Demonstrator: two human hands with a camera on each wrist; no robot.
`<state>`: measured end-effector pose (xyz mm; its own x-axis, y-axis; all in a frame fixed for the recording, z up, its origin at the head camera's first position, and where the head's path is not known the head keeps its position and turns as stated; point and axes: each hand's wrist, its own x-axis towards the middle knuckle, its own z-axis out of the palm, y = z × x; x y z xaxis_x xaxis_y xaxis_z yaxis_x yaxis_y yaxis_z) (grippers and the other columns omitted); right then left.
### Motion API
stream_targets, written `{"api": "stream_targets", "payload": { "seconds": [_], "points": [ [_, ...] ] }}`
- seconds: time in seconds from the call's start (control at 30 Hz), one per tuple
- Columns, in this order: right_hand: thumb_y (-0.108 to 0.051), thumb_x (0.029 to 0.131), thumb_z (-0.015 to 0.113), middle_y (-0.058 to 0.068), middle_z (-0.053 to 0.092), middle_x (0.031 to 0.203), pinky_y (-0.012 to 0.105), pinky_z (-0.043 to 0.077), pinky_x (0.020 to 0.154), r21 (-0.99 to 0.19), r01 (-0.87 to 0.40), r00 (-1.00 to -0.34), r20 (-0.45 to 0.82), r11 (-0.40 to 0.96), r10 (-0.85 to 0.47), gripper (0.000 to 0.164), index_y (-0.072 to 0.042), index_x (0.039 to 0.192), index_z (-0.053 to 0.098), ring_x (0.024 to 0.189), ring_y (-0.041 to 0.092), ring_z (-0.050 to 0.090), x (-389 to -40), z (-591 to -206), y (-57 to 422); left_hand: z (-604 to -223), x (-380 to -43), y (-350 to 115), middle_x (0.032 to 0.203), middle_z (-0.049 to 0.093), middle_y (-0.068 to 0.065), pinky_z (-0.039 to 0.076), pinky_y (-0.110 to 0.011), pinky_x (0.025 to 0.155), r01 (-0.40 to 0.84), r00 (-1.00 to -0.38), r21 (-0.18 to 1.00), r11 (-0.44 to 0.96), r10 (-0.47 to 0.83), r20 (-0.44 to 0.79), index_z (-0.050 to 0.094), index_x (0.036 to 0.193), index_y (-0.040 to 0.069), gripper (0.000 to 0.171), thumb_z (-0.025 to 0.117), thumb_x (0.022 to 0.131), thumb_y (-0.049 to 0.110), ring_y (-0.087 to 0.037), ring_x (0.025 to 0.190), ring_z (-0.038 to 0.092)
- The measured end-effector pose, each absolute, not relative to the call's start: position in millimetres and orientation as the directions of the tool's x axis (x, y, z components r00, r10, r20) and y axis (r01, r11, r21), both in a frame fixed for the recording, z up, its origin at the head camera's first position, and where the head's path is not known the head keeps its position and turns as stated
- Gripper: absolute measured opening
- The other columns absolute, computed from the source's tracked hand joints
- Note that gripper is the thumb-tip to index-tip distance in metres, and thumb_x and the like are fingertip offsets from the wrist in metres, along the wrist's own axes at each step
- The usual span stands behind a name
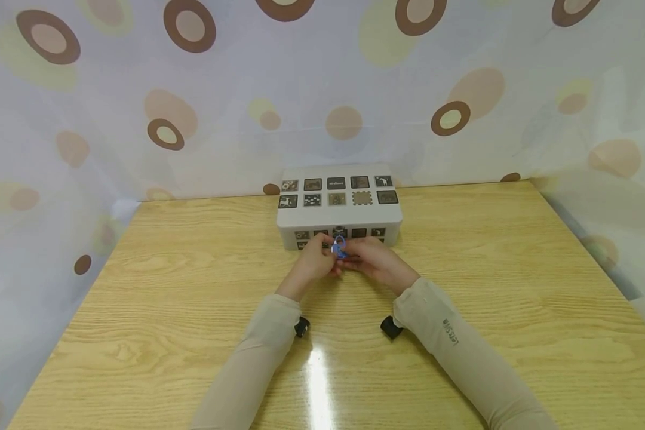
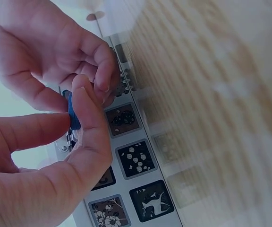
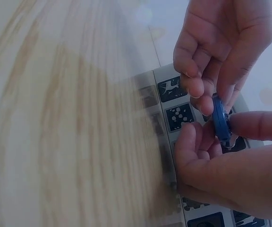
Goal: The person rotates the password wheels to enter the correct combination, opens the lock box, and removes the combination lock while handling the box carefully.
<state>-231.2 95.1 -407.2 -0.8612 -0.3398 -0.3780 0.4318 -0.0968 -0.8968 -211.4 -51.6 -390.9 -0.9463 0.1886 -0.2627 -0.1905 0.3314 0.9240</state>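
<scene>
A small blue padlock (image 1: 339,249) hangs at the metal latch (image 1: 340,229) on the front of a white tin box (image 1: 333,216). My left hand (image 1: 314,260) comes from the left and pinches the padlock between thumb and fingertips. From the other side my right hand (image 1: 376,261) grips it too, its thumb against the padlock's edge in the right wrist view. The padlock (image 3: 220,120) shows edge-on there, a thin blue body between both sets of fingers. Its lower part is partly hidden by fingers.
The box stands at the back of a wooden table (image 1: 193,286), close to a patterned cloth backdrop (image 1: 312,71). Dark printed pictures cover the box's lid and front. Black wrist straps (image 1: 391,328) sit under both light sleeves (image 1: 462,346).
</scene>
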Motion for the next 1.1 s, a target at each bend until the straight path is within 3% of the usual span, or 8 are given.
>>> {"api": "stream_targets", "payload": {
  "seconds": [0.13, 0.27, 0.83, 1.0, 1.1],
  "points": [
    [-0.003, 0.097, 0.046, 0.007, 0.063, 0.079, 0.025, 0.055, 0.075, -0.881, 0.456, -0.86, -0.401, -0.124, -0.316, 0.019, 0.01, 0.103, 0.057, 0.073, 0.014, 0.063, -231.3, -405.9, 94.3, -390.4, -211.2, -51.7, 0.074, 0.058, -0.012, 0.059, -0.036, 0.07, -0.192, -0.946, 0.925, 0.327, 0.189, -0.263, 0.041, 0.129, -0.007, 0.035, 0.045, 0.094, -0.008, -0.03, 0.07, 0.066],
    [-0.003, 0.097, 0.046, 0.006, 0.064, 0.077, 0.024, 0.056, 0.073, -0.879, 0.461, -0.857, -0.404, -0.123, -0.32, 0.017, 0.008, 0.099, 0.058, 0.071, 0.014, 0.063, -231.6, -405.4, 94.5, -390.3, -211.2, -52.1, 0.074, 0.057, -0.011, 0.059, -0.037, 0.073, -0.194, -0.944, 0.925, 0.326, 0.194, -0.266, 0.041, 0.13, -0.007, 0.036, 0.045, 0.094, -0.008, -0.034, 0.074, 0.067],
    [-0.001, 0.098, 0.047, 0.008, 0.057, 0.095, 0.021, 0.053, 0.077, -0.917, 0.389, -0.879, -0.341, -0.088, -0.333, 0.029, 0.02, 0.118, 0.05, 0.08, 0.012, 0.058, -229.2, -412.1, 92.7, -389.9, -210.4, -51.6, 0.074, 0.056, -0.011, 0.058, -0.037, 0.073, -0.201, -0.944, 0.923, 0.329, 0.186, -0.272, 0.042, 0.128, -0.006, 0.037, 0.045, 0.092, -0.01, -0.034, 0.074, 0.066],
    [-0.002, 0.098, 0.047, 0.008, 0.057, 0.094, 0.019, 0.053, 0.075, -0.92, 0.384, -0.882, -0.339, -0.081, -0.327, 0.028, 0.019, 0.116, 0.05, 0.079, 0.011, 0.058, -229.9, -411.4, 91.5, -390.1, -211.9, -51.5, 0.073, 0.056, -0.011, 0.059, -0.037, 0.072, -0.199, -0.945, 0.926, 0.321, 0.187, -0.268, 0.042, 0.129, -0.006, 0.037, 0.044, 0.092, -0.01, -0.023, 0.064, 0.063],
    [-0.002, 0.098, 0.047, 0.006, 0.057, 0.091, 0.019, 0.053, 0.073, -0.919, 0.388, -0.882, -0.348, -0.07, -0.318, 0.026, 0.019, 0.113, 0.052, 0.077, 0.011, 0.057, -229.9, -410.8, 90.6, -390.2, -212.3, -51.7, 0.073, 0.057, -0.011, 0.059, -0.037, 0.073, -0.199, -0.945, 0.925, 0.324, 0.188, -0.269, 0.042, 0.129, -0.006, 0.037, 0.045, 0.092, -0.01, -0.023, 0.065, 0.064]
  ]
}}
